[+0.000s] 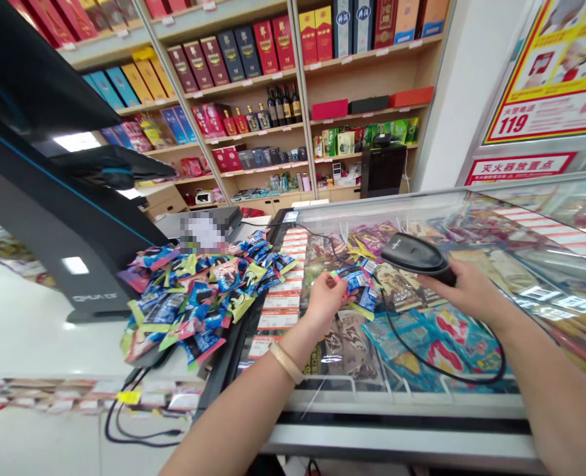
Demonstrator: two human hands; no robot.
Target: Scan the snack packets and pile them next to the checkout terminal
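Note:
My left hand [325, 297], a gold bracelet on its wrist, pinches the end of small blue, pink and yellow-green snack packets [359, 284] above the glass. How many it holds I cannot tell. My right hand [464, 291] grips a black handheld barcode scanner [414, 254], whose head points left, above and just right of the packets. From the scanner a black cord [436, 370] loops down over the glass. A heap of similar snack packets [201, 291] lies on the counter to the left, with some reaching the edge of the glass case.
Below my hands is a glass-topped display case [402, 430] with bagged goods inside and price labels [277, 301] along its left side. A dark screen stand [89, 284] rises at left, with cables hanging below. Shelves [253, 86] of boxes and bottles stand behind.

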